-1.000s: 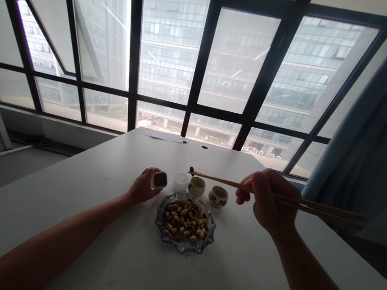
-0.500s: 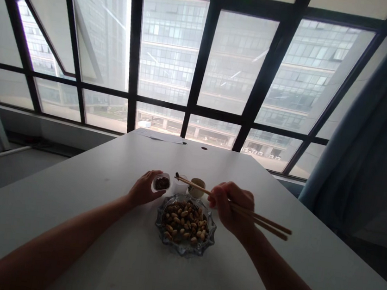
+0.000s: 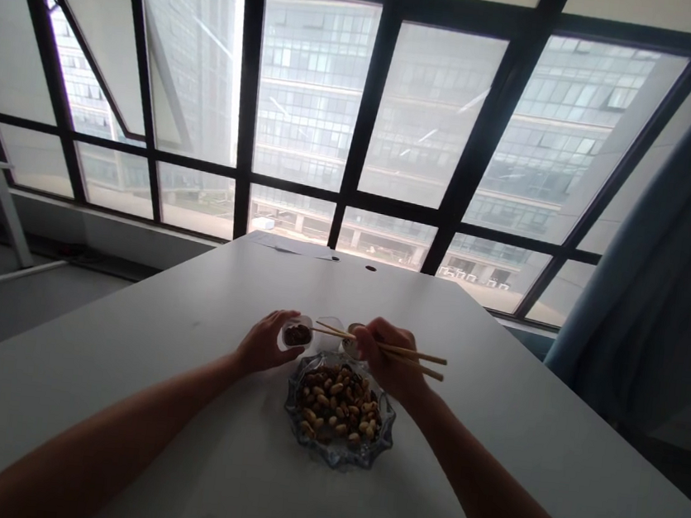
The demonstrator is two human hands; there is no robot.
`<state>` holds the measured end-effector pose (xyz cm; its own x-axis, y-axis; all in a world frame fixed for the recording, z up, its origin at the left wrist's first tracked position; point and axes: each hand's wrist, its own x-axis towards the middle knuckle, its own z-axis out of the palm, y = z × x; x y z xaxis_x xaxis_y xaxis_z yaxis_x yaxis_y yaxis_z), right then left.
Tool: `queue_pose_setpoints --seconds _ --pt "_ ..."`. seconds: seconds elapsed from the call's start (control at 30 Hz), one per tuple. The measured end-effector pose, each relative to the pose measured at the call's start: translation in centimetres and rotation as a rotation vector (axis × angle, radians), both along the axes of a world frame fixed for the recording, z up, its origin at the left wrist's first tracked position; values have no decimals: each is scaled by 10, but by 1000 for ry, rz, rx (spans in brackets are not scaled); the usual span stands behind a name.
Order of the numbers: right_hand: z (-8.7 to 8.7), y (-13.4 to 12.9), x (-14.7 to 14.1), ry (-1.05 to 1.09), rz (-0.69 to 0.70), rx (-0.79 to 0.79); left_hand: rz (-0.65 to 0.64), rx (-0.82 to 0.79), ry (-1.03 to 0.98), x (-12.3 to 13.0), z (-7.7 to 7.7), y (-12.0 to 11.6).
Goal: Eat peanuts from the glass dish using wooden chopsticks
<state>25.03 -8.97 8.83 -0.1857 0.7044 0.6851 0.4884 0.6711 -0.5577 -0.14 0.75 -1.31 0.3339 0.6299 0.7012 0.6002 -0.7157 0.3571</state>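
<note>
My left hand (image 3: 264,341) is wrapped round a small clear cup (image 3: 299,321) with dark bits (image 3: 298,335) inside, tilted a little toward me. In my right hand (image 3: 393,356) is a pair of wooden chopsticks (image 3: 413,354), tips pointing left and slightly apart, one close to the cup's right rim. No piece shows between the tips. Below both hands stands a scalloped glass bowl (image 3: 335,457) of nuts in shells (image 3: 335,399) mixed with darker bits. Behind the chopsticks are a whitish translucent cup (image 3: 327,340) and a yellowish cup (image 3: 349,345), the latter partly hidden by my right hand.
The white table (image 3: 204,459) stretches to a wall of windows (image 3: 315,89). Sheets of paper (image 3: 297,247) lie at its far end, near two dark round spots. A blue curtain (image 3: 665,245) hangs at the right; another table (image 3: 0,195) stands at the left.
My right hand has moved left with the chopsticks, bringing their tips near the held cup. The dark piece seen at the tips before no longer shows there. The view has shifted slightly.
</note>
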Motion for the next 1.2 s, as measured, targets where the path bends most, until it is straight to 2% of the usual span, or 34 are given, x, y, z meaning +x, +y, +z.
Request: queue_pose_setpoints --seconds 0.17,0.33,0.47,0.6,0.7,0.8,1.0,1.2 --pt "28 -24 32 41 59 -146 36 -79 2 1 2 -3" --pt "43 -33 37 -182 145 -239 62 -87 6 0 1 -2" --pt "39 -29 32 -340 108 -173 77 -104 31 -1 1 -2" --pt "25 -21 28 -382 92 -125 93 -122 42 0 3 -2" --pt "14 -16 24 -380 135 -135 87 -116 31 0 2 -1" --pt "8 -16 17 -318 214 -213 87 -117 29 -1 0 1" --pt "19 -30 11 -185 397 -424 87 -141 50 -1 0 2" --pt "32 -33 23 -174 277 -374 76 -155 50 -1 0 1"
